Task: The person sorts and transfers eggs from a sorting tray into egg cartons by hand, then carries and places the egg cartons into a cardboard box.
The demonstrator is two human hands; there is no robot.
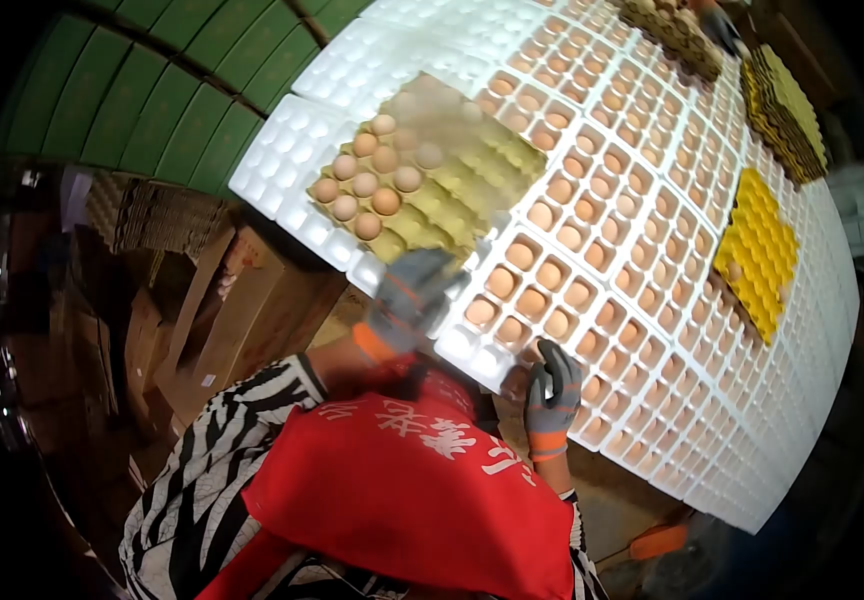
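My left hand [410, 300], in a grey glove with an orange cuff, is by the near corner of a pulp egg tray [457, 205]; motion blurs its fingers. Brown eggs [385, 201] fill the tray's left part, while its right cups hold none. This tray lies on white foam egg trays [287, 165]. At the near edge of a foam tray [467, 350] filled mostly with eggs, my right hand [555, 388] has its gloved fingers curled. Whatever it may hold is hidden.
Many egg-filled foam trays [642, 240] cover the table. A yellow tray [760, 255] lies on them at right, with stacked pulp trays [782, 115] behind. Another person's gloved hand [720, 28] shows at the top. Green boxes [102, 100] and cardboard boxes [252, 310] stand at left.
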